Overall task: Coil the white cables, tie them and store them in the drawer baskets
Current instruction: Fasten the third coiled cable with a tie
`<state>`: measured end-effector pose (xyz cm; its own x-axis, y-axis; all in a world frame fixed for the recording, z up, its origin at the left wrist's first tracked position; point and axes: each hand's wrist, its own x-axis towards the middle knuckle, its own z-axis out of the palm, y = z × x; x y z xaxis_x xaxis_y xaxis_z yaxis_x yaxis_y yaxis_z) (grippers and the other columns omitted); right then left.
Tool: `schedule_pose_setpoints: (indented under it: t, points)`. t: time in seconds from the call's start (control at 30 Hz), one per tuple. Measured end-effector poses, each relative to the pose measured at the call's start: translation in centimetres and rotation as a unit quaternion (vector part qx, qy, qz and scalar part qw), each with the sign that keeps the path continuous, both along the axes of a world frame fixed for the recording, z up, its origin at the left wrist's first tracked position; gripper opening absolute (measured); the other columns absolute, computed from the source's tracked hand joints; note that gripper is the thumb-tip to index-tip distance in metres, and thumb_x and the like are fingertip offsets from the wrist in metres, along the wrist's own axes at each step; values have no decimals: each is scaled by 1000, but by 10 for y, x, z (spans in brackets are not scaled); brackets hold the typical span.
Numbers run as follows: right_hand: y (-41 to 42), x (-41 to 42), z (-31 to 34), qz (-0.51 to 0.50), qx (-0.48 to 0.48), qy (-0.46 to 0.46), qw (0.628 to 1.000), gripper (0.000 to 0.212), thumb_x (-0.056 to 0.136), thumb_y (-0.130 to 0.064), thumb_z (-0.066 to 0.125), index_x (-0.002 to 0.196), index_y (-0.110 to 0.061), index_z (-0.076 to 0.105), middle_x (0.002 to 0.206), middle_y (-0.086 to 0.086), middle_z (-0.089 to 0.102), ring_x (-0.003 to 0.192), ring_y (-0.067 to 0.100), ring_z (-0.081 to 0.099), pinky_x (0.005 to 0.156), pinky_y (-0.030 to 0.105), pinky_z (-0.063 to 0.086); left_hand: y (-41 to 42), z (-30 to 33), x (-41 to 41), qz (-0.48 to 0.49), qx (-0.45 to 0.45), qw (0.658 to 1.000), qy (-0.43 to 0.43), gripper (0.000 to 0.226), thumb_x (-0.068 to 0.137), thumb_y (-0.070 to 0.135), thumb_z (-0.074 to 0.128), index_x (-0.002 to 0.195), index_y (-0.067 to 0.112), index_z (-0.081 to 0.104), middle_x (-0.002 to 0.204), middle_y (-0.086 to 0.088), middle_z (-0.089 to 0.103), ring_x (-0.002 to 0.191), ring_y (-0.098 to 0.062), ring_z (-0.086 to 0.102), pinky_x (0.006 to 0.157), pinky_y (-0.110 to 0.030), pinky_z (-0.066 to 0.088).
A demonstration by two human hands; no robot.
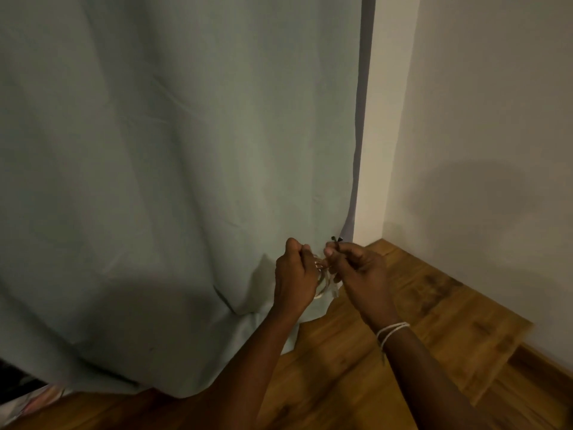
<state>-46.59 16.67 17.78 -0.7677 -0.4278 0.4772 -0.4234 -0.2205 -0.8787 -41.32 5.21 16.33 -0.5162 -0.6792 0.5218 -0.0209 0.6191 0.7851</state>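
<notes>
I hold both hands up in front of me, close together, with the pale green curtain [173, 169] hanging behind them and the wooden floor [412, 308] below. My left hand [294, 274] is curled into a loose fist, thumb on top, and it grips the coiled white cable [322, 283] from the left side. The cable sits right between my two hands, off the floor, in the air. Only a little of it shows: a few thin, pale loops bunched together, curving down past my left palm, and a short white end piece hanging just below my right fingers. The light is dim and the loops are blurred, so I cannot count the turns or tell which kind of plug it carries.

My right hand [359, 271] is closed too, fingertips pinched at the top of the coil. A small dark tie [336, 239] sticks up from that pinch, its two short ends spread apart above my thumb. Whether it already goes around the loops I cannot tell, as my fingers hide that spot.

On my right wrist lies a thin white string bracelet [391, 331], wrapped in several strands. To the right stands a plain light wall [483, 119], meeting the floor in a corner.
</notes>
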Motion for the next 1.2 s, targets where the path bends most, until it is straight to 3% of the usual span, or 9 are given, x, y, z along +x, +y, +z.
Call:
schedule_pose_setpoints:
  t: [0.13, 0.23, 0.4, 0.6, 0.77, 1.0, 1.2]
  points:
    - [-2, -12, 7, -6, 18, -36, 999, 18, 96, -22, 64, 99, -8, 75, 73, 8, 75, 64, 23, 72, 60, 28, 60, 4, 0, -6, -23, -61, 998, -6, 17, 102, 19, 45, 86, 13, 43, 69, -7, 57, 59, -14, 55, 49, -13, 37]
    - [-2, -16, 10, 11, 13, -80, 997, 24, 99, -24, 57, 96, -7, 74, 73, 12, 74, 63, 24, 71, 61, 30, 62, 5, 1, -11, -30, -84, 996, -8, 16, 101, 20, 47, 87, 12, 47, 75, -5, 57, 66, -14, 55, 56, -11, 38]
    - [0, -23, 13, 21, 12, -72, 997, 14, 94, -17, 65, 93, -13, 78, 77, 8, 76, 66, 26, 74, 66, 35, 63, 5, 5, -16, -37, -95, 994, 33, 10, 97, 15, 55, 90, 9, 60, 88, -2, 60, 76, -5, 54, 66, -3, 40]
    - [7, -29, 11, 52, 9, -97, 994, 15, 91, -8, 68, 102, -5, 76, 80, 9, 77, 66, 21, 73, 66, 29, 61, 4, 8, -17, -82, -100, 989, 76, 14, 92, 12, 61, 99, 5, 71, 96, -6, 69, 86, -12, 65, 77, -10, 50]
    - [7, -34, 9, 35, 12, -82, 996, 25, 88, -9, 72, 112, -3, 73, 85, 12, 78, 74, 28, 75, 72, 37, 63, 6, 9, -18, -88, -95, 987, 96, 18, 92, 14, 64, 105, 6, 73, 95, -5, 70, 85, -11, 66, 75, -11, 52]
    - [7, -37, 15, 30, -39, -137, 989, 18, 88, -7, 71, 106, -6, 76, 91, 14, 77, 77, 32, 72, 81, 48, 61, 11, 19, -16, -72, -108, 983, 128, 14, 89, 14, 68, 100, 7, 74, 87, -4, 71, 79, -8, 66, 72, -11, 53]
    - [5, -38, 18, 16, -5, -105, 994, 17, 88, -9, 73, 104, -7, 77, 90, 13, 77, 84, 37, 73, 81, 53, 61, 9, 21, -14, -71, -123, 981, 132, 11, 89, 12, 68, 98, 7, 73, 90, -3, 71, 82, -8, 66, 75, -12, 54]
